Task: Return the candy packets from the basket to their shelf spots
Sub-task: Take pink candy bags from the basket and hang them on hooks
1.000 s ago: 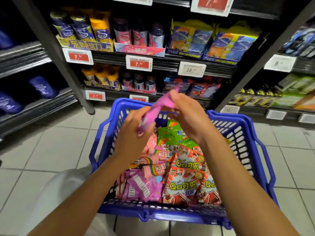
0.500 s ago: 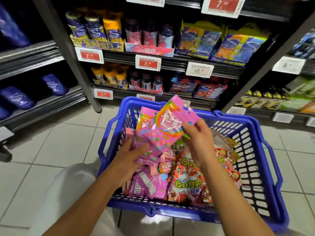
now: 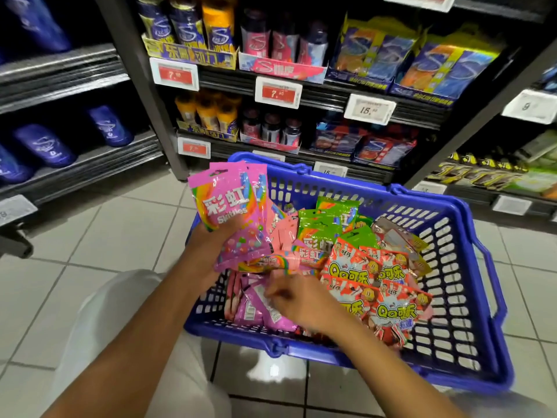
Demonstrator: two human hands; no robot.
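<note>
From the head camera, a blue plastic basket [image 3: 470, 300] sits on the pale tiled floor [image 3: 99, 236] in front of dark store shelves [image 3: 325, 92], with the person's two bare forearms reaching into it from below.

The left hand [image 3: 211, 239] is raised over the basket's left rim and grips a small fan of pink Skittles packets [image 3: 232, 212], held upright with the printed fronts facing the camera. Its fingers lie mostly behind the packets, curled round their lower part.

The right hand [image 3: 297, 298] is down inside the basket, at its near left part, over a heap of pink packets lying back side up [image 3: 259, 306]. It is blurred; its fingers are bent and touch the heap, but whether they pinch a packet cannot be told.

More candy fills the rest of the basket. Green packets [image 3: 328, 224] lie toward the far middle, some overlapping each other. Red and white packets with yellow lettering [image 3: 373, 282] cover the middle and right, just beside the right wrist. Between the pink fan and the green ones lie a few pale pink packets [image 3: 284, 233].

On the shelves behind, bottles stand in display trays: yellow and blue ones [image 3: 187, 25] at left, pink and dark ones [image 3: 283, 40] beside them. Blue and orange bags [image 3: 422, 61] stand to the right. Price tags [image 3: 278, 92] clip to the shelf edges. Blue pouches [image 3: 45, 146] lie on a separate rack at far left.
</note>
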